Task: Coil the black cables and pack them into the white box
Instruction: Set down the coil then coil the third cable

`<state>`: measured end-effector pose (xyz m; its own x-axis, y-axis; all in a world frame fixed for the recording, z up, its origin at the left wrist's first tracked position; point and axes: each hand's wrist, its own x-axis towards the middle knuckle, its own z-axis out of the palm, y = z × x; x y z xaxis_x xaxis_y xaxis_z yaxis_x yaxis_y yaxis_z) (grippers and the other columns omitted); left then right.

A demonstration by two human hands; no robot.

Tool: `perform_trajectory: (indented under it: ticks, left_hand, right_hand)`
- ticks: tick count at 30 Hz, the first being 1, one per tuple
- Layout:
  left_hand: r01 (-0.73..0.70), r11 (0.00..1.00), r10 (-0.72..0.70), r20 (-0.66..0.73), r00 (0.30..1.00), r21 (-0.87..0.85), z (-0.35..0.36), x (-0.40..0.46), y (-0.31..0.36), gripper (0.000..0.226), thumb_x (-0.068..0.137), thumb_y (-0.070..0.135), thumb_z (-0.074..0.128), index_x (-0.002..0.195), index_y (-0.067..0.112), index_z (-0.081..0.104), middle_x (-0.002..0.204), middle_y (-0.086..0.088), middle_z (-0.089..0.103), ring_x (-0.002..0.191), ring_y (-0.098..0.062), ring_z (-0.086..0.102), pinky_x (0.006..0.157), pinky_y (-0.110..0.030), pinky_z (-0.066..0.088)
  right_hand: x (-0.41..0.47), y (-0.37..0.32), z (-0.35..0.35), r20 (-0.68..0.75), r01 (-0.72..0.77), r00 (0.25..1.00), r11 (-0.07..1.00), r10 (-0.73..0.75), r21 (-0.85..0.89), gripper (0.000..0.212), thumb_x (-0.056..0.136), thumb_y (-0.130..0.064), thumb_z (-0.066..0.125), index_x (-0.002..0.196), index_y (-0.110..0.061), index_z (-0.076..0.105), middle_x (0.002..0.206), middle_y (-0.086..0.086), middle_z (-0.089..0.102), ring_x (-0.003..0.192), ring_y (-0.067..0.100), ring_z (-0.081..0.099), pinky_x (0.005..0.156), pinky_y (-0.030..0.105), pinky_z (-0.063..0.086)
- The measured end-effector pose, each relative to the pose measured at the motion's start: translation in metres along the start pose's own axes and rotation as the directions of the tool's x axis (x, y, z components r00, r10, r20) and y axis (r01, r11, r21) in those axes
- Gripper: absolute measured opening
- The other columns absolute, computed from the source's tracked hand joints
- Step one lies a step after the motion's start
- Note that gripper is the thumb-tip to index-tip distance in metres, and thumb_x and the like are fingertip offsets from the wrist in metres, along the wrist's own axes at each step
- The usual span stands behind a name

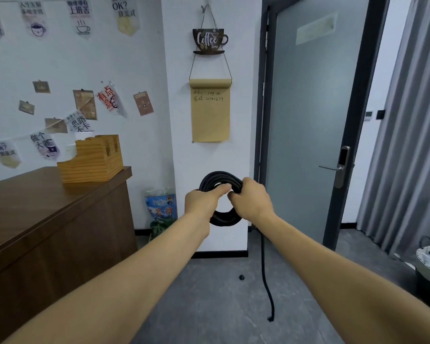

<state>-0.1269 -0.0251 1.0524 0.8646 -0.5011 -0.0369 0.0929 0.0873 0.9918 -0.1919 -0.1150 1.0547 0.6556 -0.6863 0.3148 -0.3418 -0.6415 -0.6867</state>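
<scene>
**Black coil held up in both my hands**

I hold the coiled black cable (220,194) out in front of me at arm's length, at about 6 o'clock from the brown paper note (210,110) on the white wall. My left hand (204,203) grips the coil at its 9 o'clock side, with the thumb laid flat across the upper strands toward 3 o'clock and the other fingers hidden behind the loops. My right hand (252,202) is curled tightly round the coil at its 3 o'clock side, knuckles up, clamping the bundled turns together. The two hands almost meet over the top of the ring.

From under my right hand a loose tail of cable (265,269) drops toward 6 o'clock, hanging free, and ends in a plug-like tip near the grey floor (209,306). A small dark object (241,277) lies on the floor at 9 o'clock from that tail.

At 9 o'clock from my hands stands a brown wooden counter (47,202) with a light wooden organiser (92,160) on it. At 3 o'clock is a grey door (308,120) with a metal handle (335,167).
</scene>
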Motion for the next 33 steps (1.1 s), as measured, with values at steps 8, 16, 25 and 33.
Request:
perform_trajectory:
  ticks: [8, 16, 25, 33]
  left_hand:
    - [-0.130, 0.991, 0.131, -0.026, 0.991, 0.043, 0.000, -0.006, -0.001, 0.049, 0.075, 0.055, 0.067, 0.081, 0.007, 0.063, 0.059, -0.002, 0.048, 0.055, -0.016, 0.050, 0.065, -0.031, 0.050]
    - [-0.169, 0.985, 0.170, -0.132, 0.977, 0.017, -0.001, -0.003, -0.004, 0.055, 0.082, 0.059, 0.057, 0.086, 0.005, 0.067, 0.068, 0.001, 0.061, 0.049, -0.015, 0.045, 0.055, -0.028, 0.043]
    - [-0.196, 0.980, 0.197, -0.145, 0.970, 0.023, -0.023, 0.004, 0.004, 0.050, 0.080, 0.055, 0.063, 0.081, 0.005, 0.067, 0.069, -0.003, 0.061, 0.052, -0.016, 0.046, 0.053, -0.029, 0.043]
    - [-0.295, 0.954, 0.297, -0.039, 0.954, 0.046, -0.022, -0.004, 0.010, 0.047, 0.082, 0.055, 0.058, 0.076, 0.010, 0.066, 0.061, -0.004, 0.049, 0.054, -0.016, 0.044, 0.052, -0.025, 0.045]
  right_hand:
    - [-0.003, 0.002, -0.001, 0.062, -0.026, 0.998, 0.981, 0.015, 0.190, 0.023, 0.086, -0.013, 0.050, 0.068, -0.014, 0.036, 0.065, 0.001, 0.043, 0.054, 0.017, 0.039, 0.051, 0.026, 0.034]
    - [-0.004, 0.002, -0.002, 0.147, 0.002, 0.989, 0.980, -0.031, 0.198, 0.019, 0.085, -0.016, 0.055, 0.071, -0.013, 0.042, 0.070, 0.003, 0.048, 0.057, 0.015, 0.044, 0.051, 0.023, 0.036]
    - [0.004, 0.023, -0.030, 0.051, 0.172, 0.980, 0.948, -0.192, 0.266, 0.018, 0.094, -0.028, 0.055, 0.100, -0.017, 0.067, 0.101, 0.003, 0.068, 0.095, 0.021, 0.060, 0.084, 0.028, 0.048]
    - [0.014, 0.017, -0.024, 0.010, 0.131, 0.991, 0.981, -0.133, 0.142, 0.021, 0.092, -0.012, 0.057, 0.089, 0.003, 0.071, 0.080, 0.020, 0.067, 0.060, 0.021, 0.055, 0.068, 0.031, 0.051]
